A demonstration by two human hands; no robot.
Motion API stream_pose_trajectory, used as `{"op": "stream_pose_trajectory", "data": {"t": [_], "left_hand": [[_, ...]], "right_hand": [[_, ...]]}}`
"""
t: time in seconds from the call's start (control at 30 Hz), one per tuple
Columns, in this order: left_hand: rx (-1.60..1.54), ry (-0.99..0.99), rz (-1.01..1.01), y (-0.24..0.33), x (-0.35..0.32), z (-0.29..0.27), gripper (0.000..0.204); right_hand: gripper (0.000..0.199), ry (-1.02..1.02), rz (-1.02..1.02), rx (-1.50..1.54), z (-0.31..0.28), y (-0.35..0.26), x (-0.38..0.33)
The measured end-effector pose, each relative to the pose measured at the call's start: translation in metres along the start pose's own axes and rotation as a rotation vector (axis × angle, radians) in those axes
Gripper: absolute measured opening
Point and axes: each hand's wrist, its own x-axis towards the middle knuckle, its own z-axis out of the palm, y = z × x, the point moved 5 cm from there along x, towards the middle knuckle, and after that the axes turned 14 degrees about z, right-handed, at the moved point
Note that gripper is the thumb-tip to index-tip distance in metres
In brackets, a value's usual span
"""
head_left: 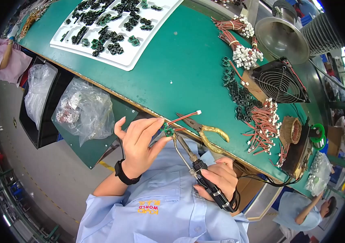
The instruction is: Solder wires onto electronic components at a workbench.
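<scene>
Between the thumb and fingers of my left hand [142,139] is a small green circuit board [168,131]. A red-and-black wire lead [184,117] with a white connector end reaches out from beside the board. My right hand [221,178] is wrapped round the black handle of a soldering iron [205,176], which has a thin metal feed tube along its side. The iron's tip is at the board, though I cannot tell whether it touches. Just beyond, yellow-handled pliers [209,131] lie at the table's edge with their jaws partly apart.
A white tray [136,56] of black and green parts lies far left on the green table [172,77]. To the right are wire bundles [265,125], black parts [237,91], a fan [279,81], a metal funnel [281,38] and a solder spool [318,135]. Plastic bags [85,109] sit left.
</scene>
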Motion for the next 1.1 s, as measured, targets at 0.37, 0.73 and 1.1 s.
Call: {"op": "stream_pose_trajectory", "data": {"t": [0.37, 0.73, 1.1], "left_hand": [[-0.015, 0.036, 0.008, -0.001, -0.001, 0.002, 0.038], [0.013, 0.103, 0.026, -0.001, -0.006, 0.006, 0.039], [0.055, 0.098, 0.008, 0.001, 0.001, 0.005, 0.037]], "right_hand": [[0.043, -0.012, 0.05, 0.03, -0.003, -0.004, 0.003], [0.04, 0.273, 0.081, -0.241, 0.01, 0.025, 0.024], [0.032, 0.45, 0.214, -0.055, 0.01, 0.026, 0.034]]}}
